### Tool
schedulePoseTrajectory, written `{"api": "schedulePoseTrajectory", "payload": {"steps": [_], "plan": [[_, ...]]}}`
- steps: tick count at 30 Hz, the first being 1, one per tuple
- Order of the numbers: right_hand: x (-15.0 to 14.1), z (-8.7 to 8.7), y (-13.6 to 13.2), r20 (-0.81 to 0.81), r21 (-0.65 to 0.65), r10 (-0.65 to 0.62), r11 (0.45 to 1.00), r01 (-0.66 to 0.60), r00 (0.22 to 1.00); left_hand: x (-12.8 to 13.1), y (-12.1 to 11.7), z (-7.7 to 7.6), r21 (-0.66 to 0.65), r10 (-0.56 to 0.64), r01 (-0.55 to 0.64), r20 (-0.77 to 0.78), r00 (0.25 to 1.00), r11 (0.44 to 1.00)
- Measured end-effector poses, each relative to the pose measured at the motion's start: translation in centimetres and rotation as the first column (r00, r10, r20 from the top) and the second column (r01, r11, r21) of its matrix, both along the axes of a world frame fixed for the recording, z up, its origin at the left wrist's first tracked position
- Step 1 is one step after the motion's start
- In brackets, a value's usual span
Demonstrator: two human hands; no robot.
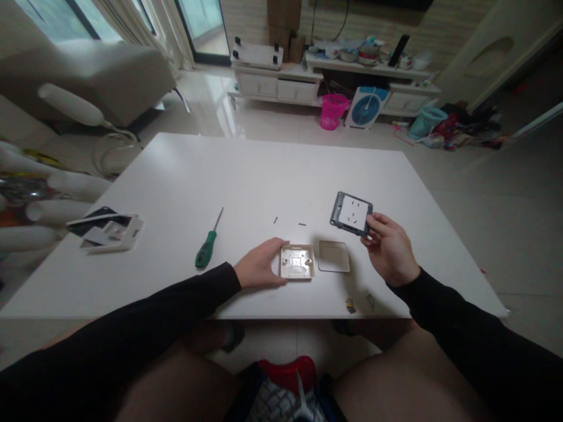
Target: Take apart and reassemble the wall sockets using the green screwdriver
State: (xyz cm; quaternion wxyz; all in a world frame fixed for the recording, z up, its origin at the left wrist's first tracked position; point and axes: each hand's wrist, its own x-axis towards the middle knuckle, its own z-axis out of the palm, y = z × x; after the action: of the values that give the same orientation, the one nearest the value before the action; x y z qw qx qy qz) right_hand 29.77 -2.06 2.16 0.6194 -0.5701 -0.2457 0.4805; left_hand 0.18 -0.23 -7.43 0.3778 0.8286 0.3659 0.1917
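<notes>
My left hand (pixel 260 263) rests on the white table (pixel 246 176) and grips the left side of a beige open mounting box (pixel 298 262). Held a little above the table, a grey-framed wall socket module with a white face (pixel 352 213) is pinched at its lower right corner by my right hand (pixel 389 246). Just right of the box, a beige square cover frame (pixel 333 257) lies flat. Two small dark screws (pixel 289 222) sit on the table beyond the box. To the left of my left hand lies a green-handled screwdriver (pixel 207 246).
A flat white and black package (pixel 107 231) lies near the table's left edge. A sofa (pixel 88 70) stands at far left. Behind the table are a low white cabinet (pixel 281 85), a pink basket (pixel 332 110), a blue fan (pixel 366 108) and a teal basket (pixel 426 121).
</notes>
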Motion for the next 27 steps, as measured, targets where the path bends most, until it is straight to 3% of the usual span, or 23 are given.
{"api": "schedulePoseTrajectory", "payload": {"steps": [4,9,15,21,23,27], "plan": [[-1.7,-2.1,-0.9,0.097,-0.121,0.245,0.965,-0.233,0.965,0.1,0.1,0.1,0.013,-0.015,0.015,-0.018,1.0,1.0],[-3.9,-5.3,-1.9,0.154,-0.239,0.51,0.851,-0.469,0.847,-0.2,0.1,0.3,0.121,-0.053,0.042,0.088,0.995,0.992],[-4.4,-7.7,-2.1,0.2,-0.316,0.609,0.782,-0.538,0.767,-0.1,-0.3,0.0,0.128,-0.135,0.128,0.049,0.99,0.984],[-4.0,-7.3,-1.8,0.339,-0.332,0.675,0.737,-0.588,0.655,0.1,-0.2,0.0,0.16,-0.11,0.105,0.026,0.994,0.982],[-3.7,-6.8,-1.7,0.504,-0.323,0.659,0.743,-0.586,0.558,0.0,-0.2,0.1,0.171,-0.108,0.104,0.015,0.994,0.98],[-3.1,-6.0,-1.6,0.795,-0.274,0.546,0.712,-0.647,0.264,0.0,-0.2,0.4,0.168,-0.094,0.092,0.001,0.996,0.982]]}}
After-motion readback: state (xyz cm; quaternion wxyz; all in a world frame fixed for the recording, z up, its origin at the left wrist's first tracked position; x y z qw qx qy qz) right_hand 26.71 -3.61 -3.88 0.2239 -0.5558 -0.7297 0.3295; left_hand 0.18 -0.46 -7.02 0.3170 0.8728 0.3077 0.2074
